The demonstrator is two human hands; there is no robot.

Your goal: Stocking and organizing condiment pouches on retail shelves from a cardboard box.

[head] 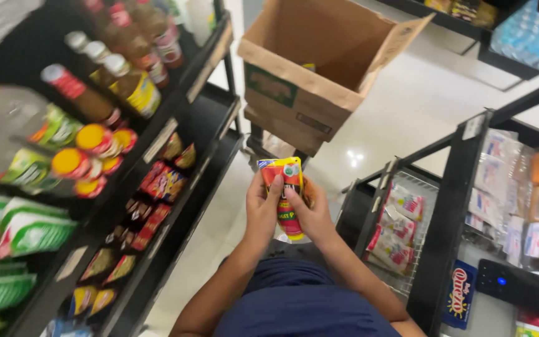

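Sauce pouch (286,193), red and yellow with a green spot near the top, is held upright in mid-air at frame centre, above a pale tiled floor (407,106) in a shop aisle. Head view only.

Left hand (261,209) is wrapped on the pouch's left edge, thumb pressed on the front. Right hand (310,212) is closed on the right edge, index finger laid across the front. Both hands are clamped on the pouch; lower end of the pouch is partly hidden between the palms.

Open cardboard box (307,75) is seen just beyond the pouch, flaps up; contents mostly out of sight.

Black shelf rack (194,143) on the left is stocked with sauce bottles (129,81), yellow-lidded jars (88,150), small red packets (163,184) and green-and-white bags (26,228).

Wire basket (407,224) on the right is filled with white-and-red sachets; clear-wrapped packets (500,181) are racked further right.
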